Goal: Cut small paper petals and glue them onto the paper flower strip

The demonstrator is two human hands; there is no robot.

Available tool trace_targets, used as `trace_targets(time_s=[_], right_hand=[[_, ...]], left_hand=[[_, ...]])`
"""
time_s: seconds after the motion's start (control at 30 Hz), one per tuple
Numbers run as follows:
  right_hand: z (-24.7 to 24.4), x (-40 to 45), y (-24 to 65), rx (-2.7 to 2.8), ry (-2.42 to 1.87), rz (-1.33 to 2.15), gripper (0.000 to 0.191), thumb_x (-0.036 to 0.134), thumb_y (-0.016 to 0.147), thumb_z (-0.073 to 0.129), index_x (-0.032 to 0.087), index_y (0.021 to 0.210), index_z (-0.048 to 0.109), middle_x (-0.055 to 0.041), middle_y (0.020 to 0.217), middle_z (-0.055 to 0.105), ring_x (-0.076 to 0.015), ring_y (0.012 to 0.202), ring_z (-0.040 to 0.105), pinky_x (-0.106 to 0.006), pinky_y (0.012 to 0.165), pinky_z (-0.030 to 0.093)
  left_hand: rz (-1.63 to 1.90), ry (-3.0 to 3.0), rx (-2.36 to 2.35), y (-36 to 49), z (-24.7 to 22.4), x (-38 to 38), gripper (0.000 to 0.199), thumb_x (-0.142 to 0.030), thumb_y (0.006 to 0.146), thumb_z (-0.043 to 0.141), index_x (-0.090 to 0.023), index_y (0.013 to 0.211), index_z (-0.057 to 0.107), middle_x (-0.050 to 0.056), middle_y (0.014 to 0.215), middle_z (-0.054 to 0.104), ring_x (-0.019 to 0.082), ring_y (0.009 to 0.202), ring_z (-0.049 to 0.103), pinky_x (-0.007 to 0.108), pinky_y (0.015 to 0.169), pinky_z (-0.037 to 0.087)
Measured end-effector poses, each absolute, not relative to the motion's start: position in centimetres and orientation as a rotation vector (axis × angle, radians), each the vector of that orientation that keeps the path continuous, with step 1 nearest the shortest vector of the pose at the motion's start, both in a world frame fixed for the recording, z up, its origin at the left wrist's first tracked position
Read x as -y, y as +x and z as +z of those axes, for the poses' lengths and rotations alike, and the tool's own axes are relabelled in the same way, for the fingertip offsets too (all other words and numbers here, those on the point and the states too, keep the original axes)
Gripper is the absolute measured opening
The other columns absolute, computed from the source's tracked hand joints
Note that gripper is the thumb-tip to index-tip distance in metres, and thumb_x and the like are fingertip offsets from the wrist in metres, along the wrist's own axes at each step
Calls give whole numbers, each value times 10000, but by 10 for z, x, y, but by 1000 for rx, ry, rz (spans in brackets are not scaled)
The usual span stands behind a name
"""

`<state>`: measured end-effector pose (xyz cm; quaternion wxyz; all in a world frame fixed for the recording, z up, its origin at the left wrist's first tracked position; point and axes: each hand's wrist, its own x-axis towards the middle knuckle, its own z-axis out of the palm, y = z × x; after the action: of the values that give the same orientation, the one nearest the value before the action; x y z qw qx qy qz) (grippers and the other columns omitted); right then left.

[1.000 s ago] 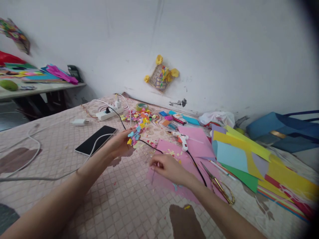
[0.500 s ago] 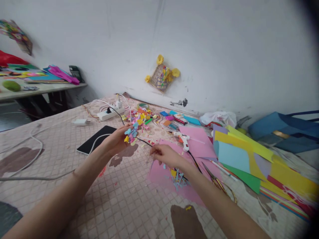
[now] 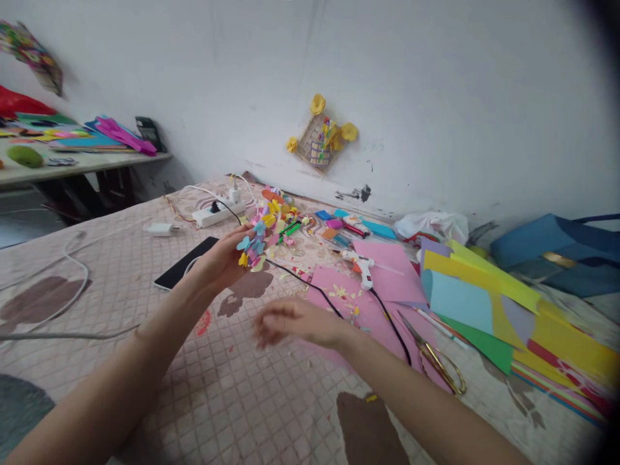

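My left hand (image 3: 227, 258) is wrapped round a cluster of small paper butterflies (image 3: 254, 244) in blue, yellow, pink and purple. My right hand (image 3: 285, 321) hovers over the tiled-pattern tablecloth (image 3: 242, 387), nearer to me; its fingers are apart and blurred, with nothing seen in them. Pink sheets (image 3: 334, 284) with paper scraps lie to its right. A white glue gun (image 3: 364, 270) with a black cord rests on them. More colourful paper pieces (image 3: 278, 216) are heaped beyond my left hand.
Gold-handled scissors (image 3: 436, 361) lie at the right beside stacked coloured paper (image 3: 465, 310). Behind my left hand are a black tablet (image 3: 186, 263), a white charger (image 3: 162, 229) and a power strip (image 3: 220, 212). Cables cross the left side. A blue bag (image 3: 547, 252) sits far right.
My right hand has moved left and towards me, its fingers spreading. The blue scraps that lay beneath my right forearm are mostly out of sight. The view has shifted slightly.
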<state>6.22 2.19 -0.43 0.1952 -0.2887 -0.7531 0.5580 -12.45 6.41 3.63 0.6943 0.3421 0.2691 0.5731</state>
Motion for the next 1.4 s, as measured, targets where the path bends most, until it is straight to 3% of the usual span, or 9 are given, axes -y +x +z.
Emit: trace_targets(time_s=[0.07, 0.23, 0.43, 0.57, 0.93, 1.03, 1.2, 1.3, 1.4], right_hand=[[-9, -30, 63, 2113, -750, 1669, 199, 273, 663, 696, 175, 834, 676, -29, 779, 678, -175, 692, 642, -264, 597, 491], [-9, -78, 74, 1735, -1027, 1243, 248, 316, 848, 425, 181, 1004, 564, -66, 1013, 600, -156, 939, 545, -276, 752, 441], [-22, -75, 59, 1650, -1071, 1285, 157, 290, 657, 670, 166, 738, 618, -15, 722, 626, -152, 695, 594, -254, 628, 459], [-21, -85, 66, 1459, -1135, 1185, 149, 317, 779, 525, 179, 828, 556, -5, 764, 581, -128, 680, 587, -238, 603, 452], [-21, -77, 38, 1305, -965, 1709, 339, 441, 734, 588, 244, 999, 511, -3, 879, 562, -76, 511, 552, -232, 508, 511], [-23, -81, 30, 1329, -919, 1799, 263, 418, 729, 598, 211, 889, 571, 19, 739, 562, -56, 459, 496, -196, 464, 470], [-17, -90, 51, 1420, -989, 1822, 200, 323, 712, 639, 137, 656, 592, 76, 420, 404, -37, 320, 330, -154, 315, 265], [-11, -90, 67, 1427, -1006, 1742, 206, 352, 773, 567, 155, 721, 597, 46, 501, 514, -51, 392, 446, -157, 391, 350], [-11, -88, 71, 1542, -989, 1710, 200, 325, 714, 638, 141, 791, 632, -47, 697, 643, -140, 617, 601, -246, 538, 465]], left_hand=[[1275, 766, -587, -125, 37, -64, 114, -144, 756, 560, -135, 865, 593, 25, 762, 630, 100, 585, 584, 196, 521, 505], [1269, 778, -542, -124, 36, -64, 122, -137, 748, 575, -140, 869, 589, 12, 716, 617, 107, 585, 598, 193, 504, 507], [1281, 822, -566, -121, 36, -63, 140, -131, 745, 582, -137, 884, 586, 18, 721, 621, 116, 582, 604, 206, 506, 509], [1279, 838, -591, -117, 38, -60, 140, -114, 749, 570, -142, 886, 584, 27, 736, 635, 103, 548, 589, 191, 477, 487], [1247, 869, -593, -113, 33, -61, 171, -126, 739, 588, -148, 908, 604, 6, 661, 607, 93, 523, 577, 166, 455, 462], [1258, 879, -565, -115, 33, -61, 182, -134, 720, 608, -146, 902, 609, 16, 698, 624, 104, 561, 589, 178, 494, 484], [1333, 890, -466, -126, 39, -62, 200, -127, 720, 597, -139, 919, 608, 36, 790, 646, 101, 609, 591, 181, 549, 494], [1392, 878, -437, -132, 43, -61, 178, -117, 730, 571, -135, 903, 609, 38, 795, 645, 102, 625, 593, 178, 558, 491], [1413, 866, -434, -134, 45, -61, 159, -110, 740, 555, -136, 889, 605, 36, 799, 641, 95, 618, 589, 174, 558, 483]])
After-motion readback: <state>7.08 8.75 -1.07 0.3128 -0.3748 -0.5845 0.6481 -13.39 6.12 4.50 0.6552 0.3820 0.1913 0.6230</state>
